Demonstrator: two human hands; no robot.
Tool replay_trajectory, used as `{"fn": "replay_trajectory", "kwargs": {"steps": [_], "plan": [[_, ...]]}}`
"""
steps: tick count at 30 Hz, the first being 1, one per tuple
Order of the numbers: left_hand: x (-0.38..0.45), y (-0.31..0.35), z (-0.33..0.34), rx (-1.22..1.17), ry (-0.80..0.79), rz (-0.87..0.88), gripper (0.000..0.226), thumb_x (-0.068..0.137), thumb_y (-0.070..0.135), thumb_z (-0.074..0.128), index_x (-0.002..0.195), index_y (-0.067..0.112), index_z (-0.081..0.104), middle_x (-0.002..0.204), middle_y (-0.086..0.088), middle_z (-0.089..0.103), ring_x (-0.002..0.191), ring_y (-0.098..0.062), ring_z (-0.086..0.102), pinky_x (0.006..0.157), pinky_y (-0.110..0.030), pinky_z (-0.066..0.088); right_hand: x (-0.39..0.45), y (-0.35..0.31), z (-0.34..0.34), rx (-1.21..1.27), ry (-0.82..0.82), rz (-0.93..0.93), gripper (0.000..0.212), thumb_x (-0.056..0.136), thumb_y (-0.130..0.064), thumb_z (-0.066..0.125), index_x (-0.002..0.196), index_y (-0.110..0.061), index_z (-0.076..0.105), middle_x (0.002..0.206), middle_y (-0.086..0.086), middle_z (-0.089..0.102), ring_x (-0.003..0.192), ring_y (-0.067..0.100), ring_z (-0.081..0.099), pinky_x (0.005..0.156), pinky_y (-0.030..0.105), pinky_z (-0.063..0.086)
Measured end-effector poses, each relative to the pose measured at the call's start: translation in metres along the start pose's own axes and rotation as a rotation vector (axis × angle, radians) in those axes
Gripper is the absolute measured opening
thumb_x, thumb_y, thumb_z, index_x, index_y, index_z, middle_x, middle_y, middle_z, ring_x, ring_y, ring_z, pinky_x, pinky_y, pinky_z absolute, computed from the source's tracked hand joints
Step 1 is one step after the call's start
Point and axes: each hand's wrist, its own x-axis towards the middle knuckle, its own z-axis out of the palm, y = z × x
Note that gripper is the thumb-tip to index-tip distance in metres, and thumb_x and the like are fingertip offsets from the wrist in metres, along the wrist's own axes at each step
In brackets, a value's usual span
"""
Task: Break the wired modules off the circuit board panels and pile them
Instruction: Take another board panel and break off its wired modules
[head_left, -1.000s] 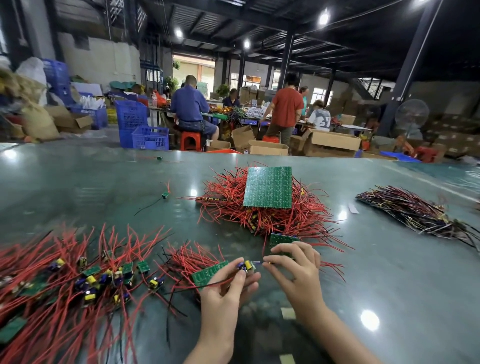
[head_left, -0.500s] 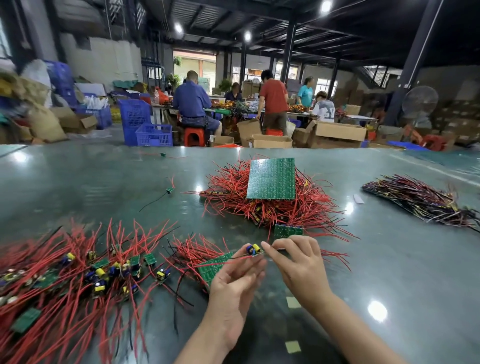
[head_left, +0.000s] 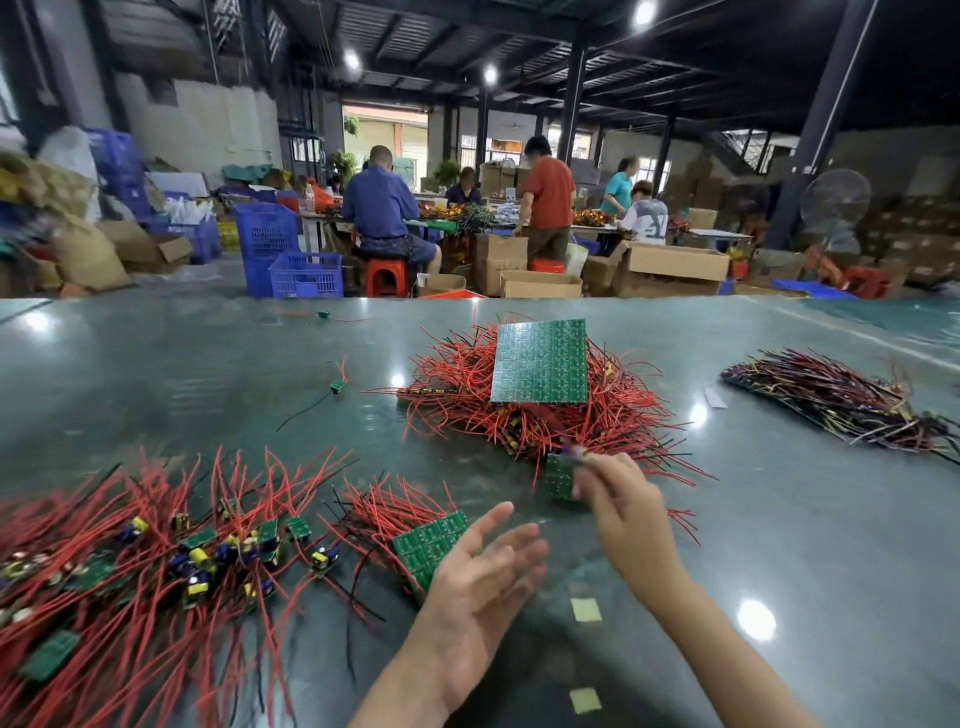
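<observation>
My right hand (head_left: 621, 501) is raised over the table and pinches a small wired module (head_left: 579, 454) at its fingertips; the module is blurred. My left hand (head_left: 483, 569) hovers with straight, spread fingers and holds nothing. Just left of it lies a green panel fragment (head_left: 431, 543) with red wires. A small green panel piece (head_left: 560, 477) shows behind my right fingers. A heap of broken-off modules (head_left: 156, 561) with red wires covers the near left. Further back in the middle, a full green panel (head_left: 540, 364) tops a stack of wired panels.
A bundle of dark wired parts (head_left: 831, 400) lies at the far right. Two stray modules (head_left: 337, 385) (head_left: 323, 314) sit on the glossy green table (head_left: 779, 519). Tape patches (head_left: 586, 609) mark the near surface. People work among boxes and blue crates (head_left: 306, 273) beyond the table.
My left hand has let go of the module and opened, dropping back toward me. My right hand has lifted away to the right with the module pinched in it.
</observation>
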Motion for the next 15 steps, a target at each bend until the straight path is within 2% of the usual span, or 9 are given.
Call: {"fn": "replay_trajectory", "kwargs": {"steps": [2,4,6,11,13,15], "plan": [[-0.003,0.011,-0.015,-0.004,0.115,-0.002,0.047,0.068,-0.001,0.060,0.114,0.006,0.061,0.099,-0.017,0.071,0.079,-0.024,0.071,0.067,-0.032,0.060,0.011,0.003,-0.011,0.187,0.000,0.227,0.016,0.091,-0.010,0.058,0.083,-0.016,0.069,0.062,0.003,0.060,0.056,0.005,0.045,0.057,0.019,0.036],[0.000,0.006,-0.010,-0.017,0.078,0.000,0.045,0.068,-0.001,0.059,0.112,0.005,0.063,0.096,-0.017,0.071,0.077,-0.024,0.071,0.065,-0.032,0.060,0.020,0.006,-0.020,0.340,0.044,0.373,0.018,0.090,-0.014,0.059,0.079,-0.019,0.072,0.066,0.002,0.066,0.059,0.010,0.050,0.060,0.021,0.040],[-0.002,0.006,-0.008,-0.052,0.065,-0.007,0.042,0.069,0.000,0.059,0.110,0.005,0.065,0.093,-0.015,0.070,0.076,-0.023,0.071,0.065,-0.031,0.060,0.025,0.008,-0.029,0.550,0.134,0.484,0.016,0.089,-0.014,0.058,0.083,-0.017,0.073,0.068,0.001,0.068,0.058,0.008,0.050,0.059,0.017,0.043],[-0.005,0.010,-0.002,-0.044,0.116,0.021,0.039,0.068,-0.001,0.057,0.106,0.006,0.064,0.084,-0.013,0.069,0.071,-0.022,0.070,0.070,-0.031,0.060,0.034,0.013,-0.057,0.993,0.467,0.616,0.013,0.093,-0.012,0.052,0.088,-0.012,0.064,0.064,-0.002,0.068,0.048,0.001,0.051,0.049,0.011,0.046],[-0.006,0.010,-0.002,-0.057,0.127,0.034,0.038,0.068,-0.001,0.056,0.105,0.005,0.064,0.084,-0.013,0.069,0.070,-0.022,0.069,0.071,-0.032,0.059,0.037,0.018,-0.070,1.088,0.562,0.667,0.013,0.094,-0.013,0.051,0.087,-0.012,0.062,0.062,-0.003,0.067,0.045,0.000,0.049,0.046,0.010,0.043],[-0.006,0.012,-0.003,-0.090,0.119,0.045,0.037,0.069,-0.002,0.055,0.105,0.004,0.064,0.084,-0.014,0.069,0.070,-0.022,0.069,0.071,-0.033,0.060,0.042,0.027,-0.085,1.082,0.600,0.701,0.013,0.094,-0.017,0.051,0.086,-0.014,0.062,0.060,-0.006,0.065,0.042,0.000,0.045,0.042,0.010,0.038]]}}
